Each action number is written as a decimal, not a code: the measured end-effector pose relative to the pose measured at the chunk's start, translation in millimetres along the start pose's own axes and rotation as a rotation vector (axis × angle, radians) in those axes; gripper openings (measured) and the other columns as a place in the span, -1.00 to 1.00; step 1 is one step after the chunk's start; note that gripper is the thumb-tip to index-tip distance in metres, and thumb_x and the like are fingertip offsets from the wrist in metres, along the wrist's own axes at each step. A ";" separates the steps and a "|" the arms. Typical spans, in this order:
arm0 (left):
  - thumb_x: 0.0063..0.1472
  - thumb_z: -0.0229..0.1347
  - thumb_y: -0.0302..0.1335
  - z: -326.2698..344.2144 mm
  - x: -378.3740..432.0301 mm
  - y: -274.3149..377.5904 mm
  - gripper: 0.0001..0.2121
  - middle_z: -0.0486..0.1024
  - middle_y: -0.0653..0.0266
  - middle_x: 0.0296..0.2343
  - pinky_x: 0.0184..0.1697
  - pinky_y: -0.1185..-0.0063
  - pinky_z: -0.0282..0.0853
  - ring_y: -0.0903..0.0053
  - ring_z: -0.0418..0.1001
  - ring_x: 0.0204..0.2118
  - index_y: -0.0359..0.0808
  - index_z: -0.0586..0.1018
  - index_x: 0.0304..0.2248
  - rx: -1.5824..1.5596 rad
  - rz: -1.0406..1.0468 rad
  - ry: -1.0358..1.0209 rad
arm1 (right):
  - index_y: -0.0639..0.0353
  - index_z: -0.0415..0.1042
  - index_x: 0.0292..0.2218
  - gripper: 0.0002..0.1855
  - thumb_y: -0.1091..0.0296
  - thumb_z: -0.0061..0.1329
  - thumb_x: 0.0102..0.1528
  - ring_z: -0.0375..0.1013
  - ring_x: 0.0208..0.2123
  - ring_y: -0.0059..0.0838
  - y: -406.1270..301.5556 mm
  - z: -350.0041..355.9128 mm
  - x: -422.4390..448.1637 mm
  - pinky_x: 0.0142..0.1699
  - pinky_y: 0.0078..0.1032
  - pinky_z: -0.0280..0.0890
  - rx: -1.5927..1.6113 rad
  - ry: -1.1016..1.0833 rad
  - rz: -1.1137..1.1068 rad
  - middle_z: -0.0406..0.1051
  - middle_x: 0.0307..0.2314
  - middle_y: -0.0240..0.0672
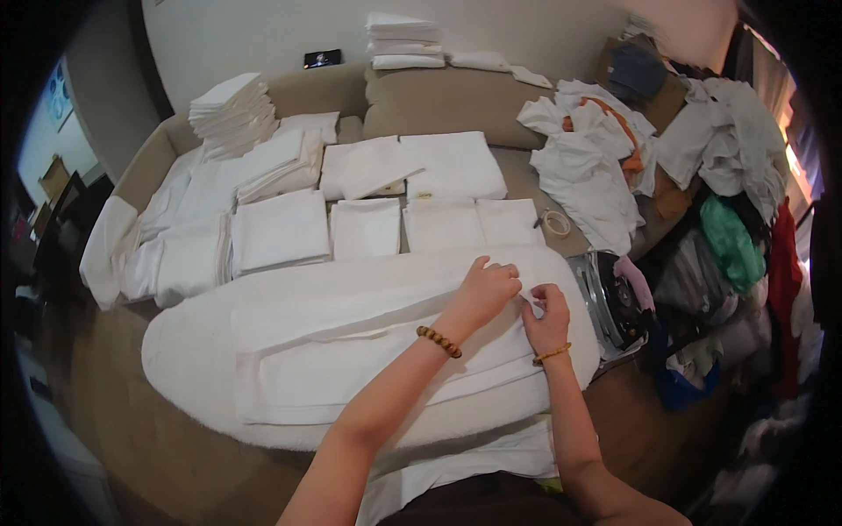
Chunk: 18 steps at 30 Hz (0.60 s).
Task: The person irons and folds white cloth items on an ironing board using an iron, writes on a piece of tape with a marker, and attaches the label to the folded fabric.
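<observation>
A white cloth (309, 388), partly folded lengthwise, lies along a padded ironing board (187, 355) with a fluffy white cover. Near the board's right end, my right hand (549, 322) pinches a raised bit of the cloth's edge between thumb and fingers. Just left of it is my left hand (490, 289), its fingers curled down at the same edge; its fingertips are partly hidden, so its hold on the fabric is unclear. A clothes iron (618, 296) with a pinkish wrap on its handle rests beyond the right end of the board.
Behind the board, a beige sofa (454, 105) bears folded white cloths (283, 230) and a tall stack (230, 112). Masking tape (556, 224) sits near the iron. Rumpled white cloths (585, 177) heap at right, above bags (730, 243). A phone (322, 59) leans on the sofa back.
</observation>
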<state>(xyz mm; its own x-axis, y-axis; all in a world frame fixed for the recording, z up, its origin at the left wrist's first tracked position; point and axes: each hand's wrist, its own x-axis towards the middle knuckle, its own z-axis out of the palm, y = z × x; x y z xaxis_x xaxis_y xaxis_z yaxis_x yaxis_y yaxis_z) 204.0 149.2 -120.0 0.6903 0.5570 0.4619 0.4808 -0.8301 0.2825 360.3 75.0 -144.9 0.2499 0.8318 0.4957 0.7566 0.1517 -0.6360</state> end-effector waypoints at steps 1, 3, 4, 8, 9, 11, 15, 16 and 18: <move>0.05 0.00 -0.51 0.5 -2.5 1.0 -0.91 0.49 0.36 -0.29 0.03 0.26 0.18 0.50 0.43 -0.20 -0.18 0.54 -0.47 0.030 0.017 0.066 | 0.25 0.34 -0.38 -0.77 0.59 0.04 -0.15 0.38 -0.32 -0.23 -0.5 0.8 -0.6 -0.25 -0.41 0.36 0.051 -0.024 -0.012 0.35 -0.37 -0.18; 0.04 0.00 -0.53 2.4 -4.3 1.4 -0.92 0.47 0.35 -0.29 0.04 0.26 0.17 0.51 0.42 -0.17 -0.21 0.53 -0.52 0.095 0.064 0.198 | 0.28 0.32 -0.36 -0.76 0.64 0.00 -0.16 0.37 -0.31 -0.24 -1.7 0.9 0.8 -0.25 -0.43 0.39 0.152 -0.060 -0.036 0.33 -0.33 -0.16; 0.03 0.00 -0.53 3.1 -6.4 0.6 -0.92 0.47 0.36 -0.29 0.02 0.28 0.19 0.51 0.43 -0.19 -0.20 0.53 -0.52 0.108 0.063 0.205 | 0.29 0.32 -0.36 -0.75 0.66 -0.02 -0.16 0.36 -0.30 -0.25 -1.3 1.0 0.5 -0.25 -0.45 0.39 0.124 -0.072 -0.076 0.32 -0.32 -0.16; 0.03 0.00 -0.53 0.9 -4.5 2.5 -0.94 0.46 0.40 -0.28 -0.05 0.35 0.23 0.51 0.44 -0.24 -0.19 0.50 -0.50 0.065 0.011 0.116 | 0.31 0.30 -0.35 -0.71 0.72 -0.08 -0.20 0.34 -0.28 -0.27 4.0 0.1 1.1 -0.26 -0.51 0.42 0.060 -0.061 -0.155 0.30 -0.29 -0.16; 0.04 0.00 -0.53 0.3 -2.7 3.7 -0.94 0.46 0.41 -0.27 -0.06 0.37 0.23 0.51 0.44 -0.24 -0.19 0.49 -0.50 0.032 -0.018 0.065 | 0.31 0.30 -0.35 -0.70 0.74 -0.10 -0.21 0.34 -0.27 -0.28 4.9 -0.7 1.7 -0.26 -0.52 0.42 0.058 -0.046 -0.155 0.30 -0.29 -0.16; 0.03 -0.01 -0.55 -2.1 -1.9 4.2 -0.94 0.44 0.39 -0.32 -0.12 0.39 0.24 0.50 0.44 -0.27 -0.20 0.47 -0.48 0.023 -0.021 0.057 | 0.31 0.31 -0.33 -0.68 0.73 -0.10 -0.22 0.34 -0.27 -0.27 0.2 -2.4 1.7 -0.26 -0.52 0.42 0.087 -0.043 -0.112 0.30 -0.30 -0.16; 0.03 -0.03 -0.59 -8.4 0.4 6.7 -0.91 0.42 0.36 -0.38 -0.23 0.44 0.30 0.44 0.45 -0.33 -0.21 0.43 -0.44 -0.008 -0.046 0.033 | 0.27 0.29 -0.29 -0.66 0.74 -0.14 -0.19 0.35 -0.28 -0.39 4.5 -3.2 2.7 -0.24 -0.55 0.35 0.061 -0.058 -0.114 0.30 -0.35 -0.25; 0.04 -0.03 -0.57 -10.4 0.9 8.1 -0.92 0.42 0.33 -0.40 -0.27 0.44 0.31 0.42 0.45 -0.34 -0.22 0.43 -0.43 -0.019 -0.052 0.030 | 0.28 0.30 -0.29 -0.67 0.71 -0.12 -0.18 0.34 -0.27 -0.35 5.4 -3.9 2.8 -0.25 -0.53 0.37 0.094 -0.053 -0.107 0.30 -0.34 -0.23; 0.04 -0.01 -0.54 -17.6 -3.1 7.7 -0.92 0.42 0.28 -0.42 -0.35 0.45 0.33 0.39 0.47 -0.37 -0.22 0.42 -0.41 -0.022 -0.076 0.021 | 0.31 0.32 -0.30 -0.70 0.67 -0.09 -0.16 0.33 -0.26 -0.26 1.1 0.4 3.2 -0.26 -0.50 0.40 0.181 -0.050 -0.098 0.30 -0.31 -0.17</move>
<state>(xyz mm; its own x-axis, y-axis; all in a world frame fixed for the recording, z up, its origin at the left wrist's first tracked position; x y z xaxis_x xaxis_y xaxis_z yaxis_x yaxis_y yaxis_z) 196.1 140.7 -104.5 0.6406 0.6182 0.4554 0.5193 -0.7857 0.3361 361.7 78.1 -144.3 0.1464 0.8333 0.5331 0.6540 0.3228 -0.6842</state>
